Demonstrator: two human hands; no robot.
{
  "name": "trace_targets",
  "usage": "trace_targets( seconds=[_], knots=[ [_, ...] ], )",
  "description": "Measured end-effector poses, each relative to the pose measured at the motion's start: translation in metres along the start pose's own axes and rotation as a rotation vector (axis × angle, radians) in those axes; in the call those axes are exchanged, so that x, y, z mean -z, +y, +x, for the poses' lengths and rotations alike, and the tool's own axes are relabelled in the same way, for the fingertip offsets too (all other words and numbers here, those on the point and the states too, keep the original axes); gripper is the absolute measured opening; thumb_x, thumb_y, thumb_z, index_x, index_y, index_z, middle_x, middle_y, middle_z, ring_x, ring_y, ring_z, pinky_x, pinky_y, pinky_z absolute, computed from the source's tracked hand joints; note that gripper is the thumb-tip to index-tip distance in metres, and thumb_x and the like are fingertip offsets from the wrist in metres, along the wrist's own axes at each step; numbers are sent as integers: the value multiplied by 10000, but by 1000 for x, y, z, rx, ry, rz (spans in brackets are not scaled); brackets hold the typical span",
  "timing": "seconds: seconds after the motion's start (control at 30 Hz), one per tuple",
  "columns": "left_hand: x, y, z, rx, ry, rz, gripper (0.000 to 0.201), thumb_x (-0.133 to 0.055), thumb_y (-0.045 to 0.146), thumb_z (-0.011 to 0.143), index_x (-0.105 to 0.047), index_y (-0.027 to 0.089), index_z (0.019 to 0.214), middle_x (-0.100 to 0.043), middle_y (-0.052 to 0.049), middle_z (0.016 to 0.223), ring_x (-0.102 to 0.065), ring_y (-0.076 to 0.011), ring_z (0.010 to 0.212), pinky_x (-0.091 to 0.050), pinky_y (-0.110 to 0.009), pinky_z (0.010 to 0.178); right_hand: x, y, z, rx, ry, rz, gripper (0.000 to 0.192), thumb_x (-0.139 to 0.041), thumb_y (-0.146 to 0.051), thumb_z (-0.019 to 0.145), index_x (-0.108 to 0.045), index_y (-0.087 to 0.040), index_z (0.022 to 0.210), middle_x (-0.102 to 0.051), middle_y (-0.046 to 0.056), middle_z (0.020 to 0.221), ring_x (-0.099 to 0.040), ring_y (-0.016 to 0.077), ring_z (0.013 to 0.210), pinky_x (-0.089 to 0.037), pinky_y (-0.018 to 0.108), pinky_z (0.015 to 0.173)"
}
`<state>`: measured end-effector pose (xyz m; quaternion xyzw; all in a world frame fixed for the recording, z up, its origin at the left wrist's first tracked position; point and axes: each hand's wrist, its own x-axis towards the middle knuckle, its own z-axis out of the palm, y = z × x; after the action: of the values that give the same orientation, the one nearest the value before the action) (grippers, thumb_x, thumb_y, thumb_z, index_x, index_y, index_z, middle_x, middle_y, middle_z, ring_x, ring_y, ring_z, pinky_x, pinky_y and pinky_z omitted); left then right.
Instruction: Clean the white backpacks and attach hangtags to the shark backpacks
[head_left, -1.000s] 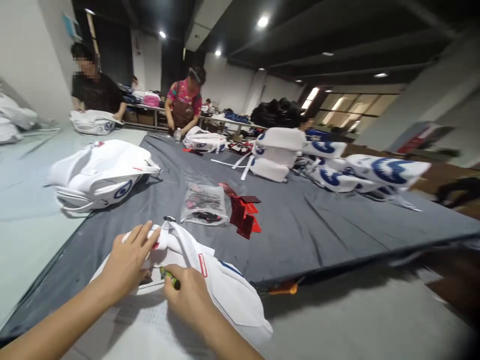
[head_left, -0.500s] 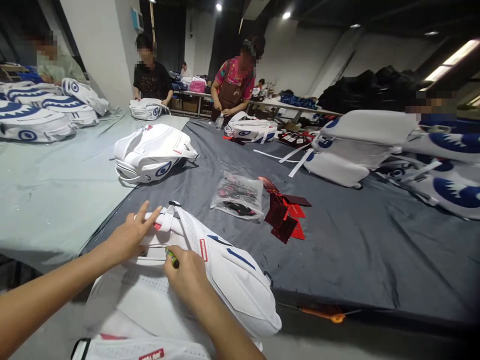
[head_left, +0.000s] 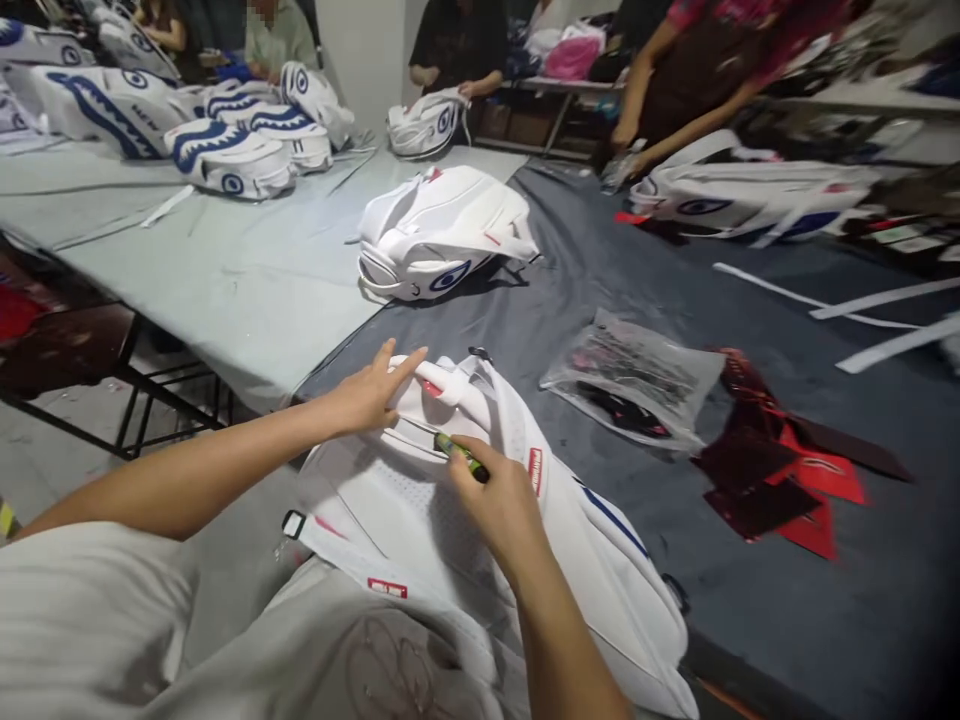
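A white backpack (head_left: pixel 600 560) leans against the table edge in front of me, its strap with a red label toward the camera. My left hand (head_left: pixel 367 398) lies on the top of the bag beside the handle, fingers spread. Closed in my right hand (head_left: pixel 495 490) is a small green-and-black stick-like tool (head_left: pixel 461 457); its exact kind is unclear. The tool's tip is at the seam near the top of the back panel. A second strap with a red label (head_left: pixel 387 588) hangs toward my body.
Another white backpack (head_left: pixel 450 235) lies ahead on the table. To the right are a clear plastic bag (head_left: pixel 634 380) of dark items and dark-red tags (head_left: pixel 787 460). More backpacks (head_left: pixel 229 160) are piled far left. Co-workers stand across the table, one handling a backpack (head_left: pixel 424 125).
The view has swung left and down, so everything shifts rightward in the picture. Both hands stay near the same place on the bag, and my right hand keeps holding the green-and-black tool.
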<state>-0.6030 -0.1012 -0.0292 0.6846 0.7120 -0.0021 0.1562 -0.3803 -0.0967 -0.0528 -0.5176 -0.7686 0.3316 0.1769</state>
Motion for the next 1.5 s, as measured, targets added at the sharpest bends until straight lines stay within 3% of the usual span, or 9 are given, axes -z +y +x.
trace_targets(
  seconds=[0.1, 0.2, 0.3, 0.4, 0.57, 0.77, 1.23, 1.33, 1.5],
  knots=[
    [5, -3, 8, -39, -105, -35, 1009, -628, 201, 836, 43, 317, 1581, -230, -225, 1574, -654, -276, 1135, -513, -319, 878, 3, 2, 3, -3, -25, 53, 371, -487, -371, 866, -759, -227, 1073, -707, 32, 706, -614, 184, 601, -415, 268, 579],
    [4, -9, 16, -99, -102, -40, 980, -609, 209, 835, 14, 316, 1583, -366, -167, 1473, -655, -256, 1100, -507, -304, 864, 1, -1, 7, 7, -55, 79, 389, -482, -385, 862, -751, -212, 1083, -676, 24, 663, -588, 178, 574, -394, 264, 551],
    [-1, -15, 18, -112, -56, -47, 957, -569, 189, 844, 26, 340, 1578, -354, -142, 1481, -653, -237, 1081, -505, -291, 835, -6, -8, 13, 79, -100, 115, 403, -486, -371, 862, -740, -197, 1123, -721, 42, 761, -600, 173, 610, -405, 263, 573],
    [-3, -20, 17, -155, -62, -99, 967, -539, 158, 840, 67, 336, 1574, -243, -144, 1563, -630, -215, 1132, -500, -261, 840, -16, -14, 19, 124, -116, 158, 412, -487, -366, 863, -740, -189, 1137, -750, 61, 848, -620, 174, 651, -432, 270, 624],
    [-2, -21, 20, -150, -134, -126, 995, -534, 114, 823, 83, 331, 1573, -99, -174, 1629, -640, -205, 1124, -499, -259, 848, -26, -21, 23, 122, -119, 122, 412, -494, -373, 861, -749, -204, 1138, -746, 49, 803, -616, 173, 641, -428, 272, 624],
    [-7, -16, 20, -85, -69, -105, 984, -497, 79, 835, 111, 315, 1572, -56, -203, 1648, -606, -254, 1210, -497, -298, 867, -32, -24, 21, 106, -68, 75, 396, -494, -350, 869, -745, -225, 1148, -740, 36, 780, -594, 156, 595, -406, 259, 578],
    [-3, -11, 21, -82, -84, -20, 984, -515, 85, 826, 90, 264, 1580, -86, -238, 1631, -642, -233, 1122, -490, -299, 851, -38, -31, 22, 52, -67, 125, 404, -500, -361, 862, -738, -205, 1149, -737, 46, 800, -596, 169, 633, -393, 268, 596],
    [-3, -11, 21, -84, -75, -32, 980, -525, 97, 819, 64, 270, 1583, -167, -227, 1605, -657, -232, 1081, -492, -306, 833, -34, -31, 22, 63, -109, 156, 379, -516, -357, 852, -744, -210, 1116, -746, 48, 868, -609, 169, 678, -412, 268, 638],
    [-2, -22, 25, -90, -36, -130, 1035, -577, 168, 803, 101, 256, 1580, -362, -176, 1531, -642, -245, 1117, -479, -299, 851, -26, -24, 16, -16, -45, 133, 366, -534, -379, 847, -727, -197, 1099, -677, 16, 706, -553, 150, 596, -361, 259, 578]
  ],
)
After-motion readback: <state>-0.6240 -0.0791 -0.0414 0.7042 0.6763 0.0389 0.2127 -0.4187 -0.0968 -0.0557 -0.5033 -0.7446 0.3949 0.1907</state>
